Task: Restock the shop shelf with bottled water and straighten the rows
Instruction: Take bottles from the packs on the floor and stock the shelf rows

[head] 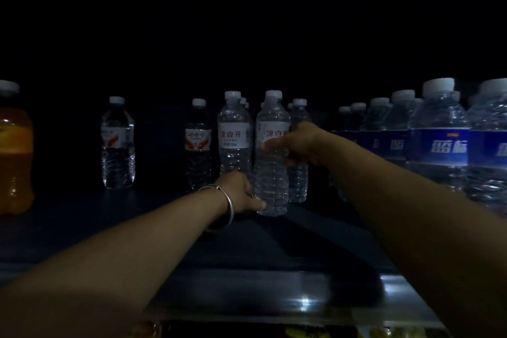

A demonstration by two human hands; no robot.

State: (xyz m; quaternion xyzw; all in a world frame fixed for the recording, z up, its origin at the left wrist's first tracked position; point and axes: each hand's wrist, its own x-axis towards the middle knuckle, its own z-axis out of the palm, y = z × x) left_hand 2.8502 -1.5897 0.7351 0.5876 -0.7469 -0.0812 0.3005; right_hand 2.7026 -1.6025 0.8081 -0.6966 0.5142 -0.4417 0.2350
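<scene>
A clear water bottle point(271, 173) with a white label and white cap stands on the dark shelf point(137, 217), in the middle of the view. My right hand point(299, 145) grips it around the label, thumb across the front. My left hand point(241, 195), with a bangle on the wrist, holds its base. Just left of it stands a matching bottle point(234, 134), with more of the same row behind. Another bottle point(299, 151) stands behind my right hand.
Two red-labelled water bottles point(118, 143) point(198, 145) stand further left, and an orange drink bottle point(15, 156) at the left edge. Rows of blue-labelled water bottles point(439, 140) fill the right side. A metal shelf edge point(301, 302) runs along the front.
</scene>
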